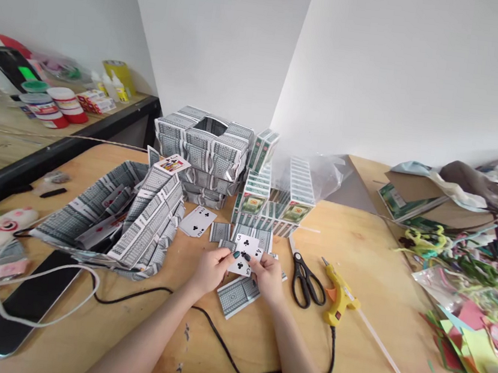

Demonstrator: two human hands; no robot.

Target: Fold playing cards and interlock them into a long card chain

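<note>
OK, your L hand (211, 271) and R hand (270, 279) are close together, both pinching a 3 of clubs (242, 265) w/ a 4 behind it, mid-desk (384, 269). Done, by the look of it: the card box (217, 153) at the back, w/ an opening on top, & the walls of the card basket (153, 229) to your L. Not used up: loose cards (198, 222), plus stacked packs (254, 198). Scissors (305, 281) & glue gun (340, 297) lie unheld, R side.
</note>
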